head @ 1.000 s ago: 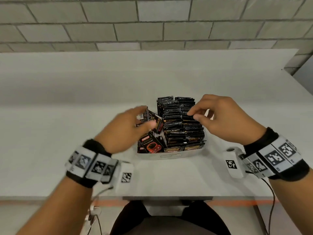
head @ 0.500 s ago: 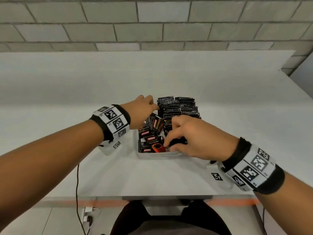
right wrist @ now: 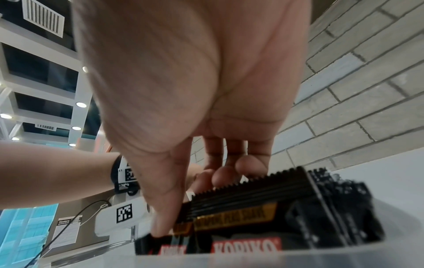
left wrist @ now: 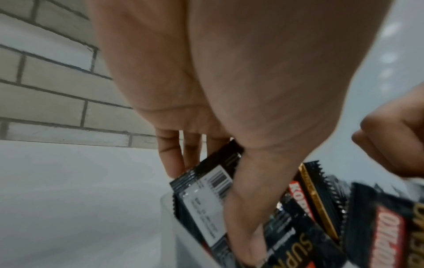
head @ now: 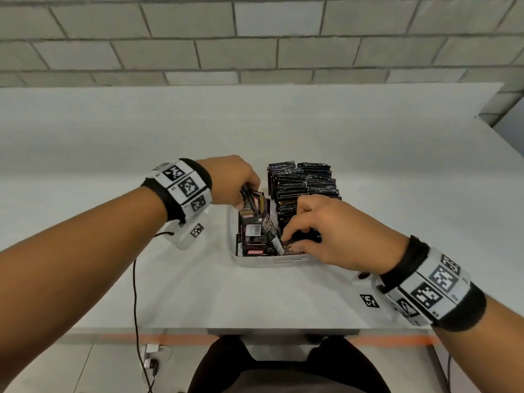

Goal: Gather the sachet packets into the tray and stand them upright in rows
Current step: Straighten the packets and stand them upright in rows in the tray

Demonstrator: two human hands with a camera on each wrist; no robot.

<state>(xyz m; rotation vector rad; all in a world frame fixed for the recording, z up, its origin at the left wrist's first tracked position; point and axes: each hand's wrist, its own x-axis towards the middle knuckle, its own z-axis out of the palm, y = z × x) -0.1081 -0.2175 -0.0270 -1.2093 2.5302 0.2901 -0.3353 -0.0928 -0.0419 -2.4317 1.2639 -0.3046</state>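
So we've got the white bench (head: 255, 131) with the shallow white tray (head: 272, 261) sitting near its front edge. The tray's right side is packed with upright black sachet packets (head: 303, 180) in rows; the left side is a loose jumble of packets (head: 255, 236) leaning every which way. Our left hand (head: 229, 180) is at the tray's far left corner, fingers (left wrist: 172, 157) and thumb clamped on a few leaning packets. Our right hand (head: 334, 231) is at the front of the tray, fingers (right wrist: 220, 177) curled over the near row's top edges, thumb pressed at its front.
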